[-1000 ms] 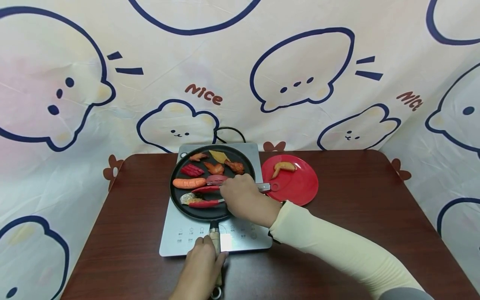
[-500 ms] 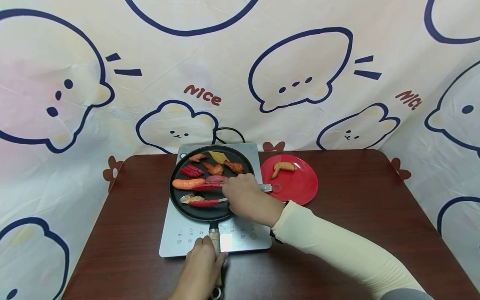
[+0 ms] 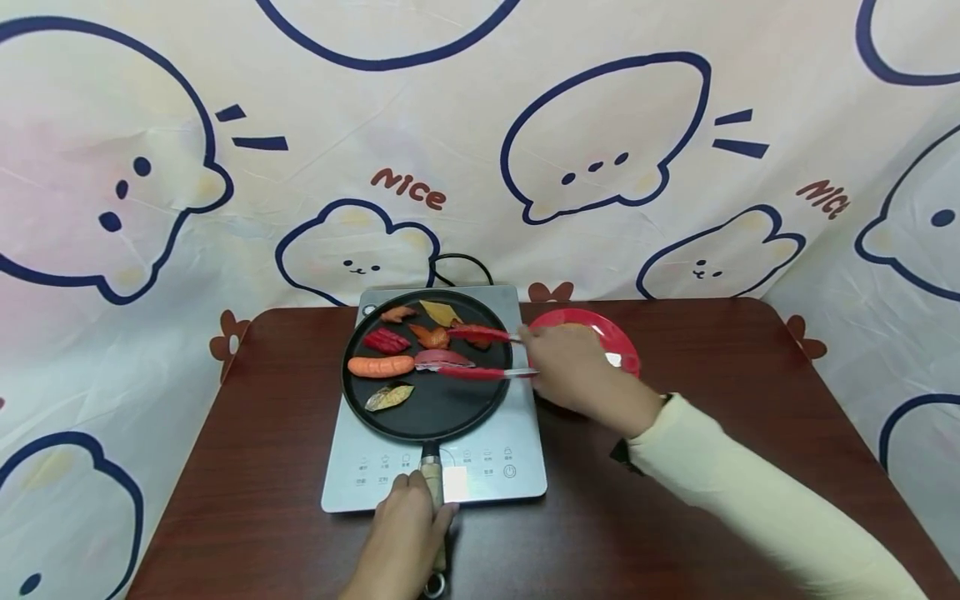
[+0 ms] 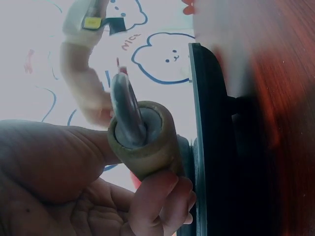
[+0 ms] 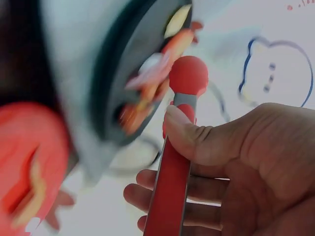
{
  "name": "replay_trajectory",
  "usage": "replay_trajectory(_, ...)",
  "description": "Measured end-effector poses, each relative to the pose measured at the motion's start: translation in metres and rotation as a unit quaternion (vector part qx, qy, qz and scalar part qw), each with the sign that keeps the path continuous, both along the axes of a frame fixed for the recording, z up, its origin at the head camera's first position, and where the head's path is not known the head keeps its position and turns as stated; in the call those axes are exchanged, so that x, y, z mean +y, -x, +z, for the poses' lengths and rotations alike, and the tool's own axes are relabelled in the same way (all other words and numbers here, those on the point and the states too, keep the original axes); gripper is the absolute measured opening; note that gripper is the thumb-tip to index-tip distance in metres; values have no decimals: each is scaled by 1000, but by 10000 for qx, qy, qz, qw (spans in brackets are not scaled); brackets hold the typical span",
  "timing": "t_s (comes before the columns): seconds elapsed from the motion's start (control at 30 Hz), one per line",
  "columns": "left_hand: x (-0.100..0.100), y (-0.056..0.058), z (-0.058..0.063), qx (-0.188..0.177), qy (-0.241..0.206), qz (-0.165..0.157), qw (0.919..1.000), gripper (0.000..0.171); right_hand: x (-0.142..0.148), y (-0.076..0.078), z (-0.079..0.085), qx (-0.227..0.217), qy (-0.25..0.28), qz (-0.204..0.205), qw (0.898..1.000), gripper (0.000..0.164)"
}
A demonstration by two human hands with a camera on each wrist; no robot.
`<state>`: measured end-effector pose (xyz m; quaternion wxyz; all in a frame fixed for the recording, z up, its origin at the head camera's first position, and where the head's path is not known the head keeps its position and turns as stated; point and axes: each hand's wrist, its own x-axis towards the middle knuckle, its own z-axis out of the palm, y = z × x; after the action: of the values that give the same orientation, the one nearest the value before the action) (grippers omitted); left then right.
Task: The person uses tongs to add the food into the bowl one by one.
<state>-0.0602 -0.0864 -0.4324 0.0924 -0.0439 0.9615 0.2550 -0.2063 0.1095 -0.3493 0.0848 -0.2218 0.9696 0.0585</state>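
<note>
My left hand grips the wooden handle of a black frying pan. In my right hand is a pair of tongs with red tips, spread apart over the pan's right side with nothing between them. The upper tip overlaps the browned drumstick, and the lower one lies close by the pink slice. Around these are a sausage, a silvery-gold piece of food, a dark red piece, an orange-brown piece and a yellow slice.
The pan stands on a silver induction cooker. Right of it is a red plate, partly behind my right hand; a yellowish fried piece lies on it in the right wrist view. A printed cloth hangs behind the brown table.
My right hand has moved right and slightly back, taking the tongs off the silvery-gold piece, which stays in the pan. The tips now stand over the pan's right side. My left hand keeps its grip.
</note>
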Motion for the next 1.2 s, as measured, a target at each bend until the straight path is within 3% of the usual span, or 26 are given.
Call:
replay_trajectory(0.27, -1, 1, -1, 39, 38, -67, 10000, 51, 93, 28, -11, 162, -156, -653, 9976, 80)
replay_trajectory(0.47, -1, 1, 0, 63, 59, -69, 9999, 51, 132, 41, -25, 227, -181, -797, 9964, 79)
replay_trajectory(0.87, 1, 1, 0, 110, 45, -59, 9999, 50, 146, 58, -48, 96, -212, -679, 9974, 69)
replay_trajectory(1.2, 1, 1, 1, 87, 50, 29, 9999, 52, 148, 66, -57, 27, -45, -805, 9967, 55)
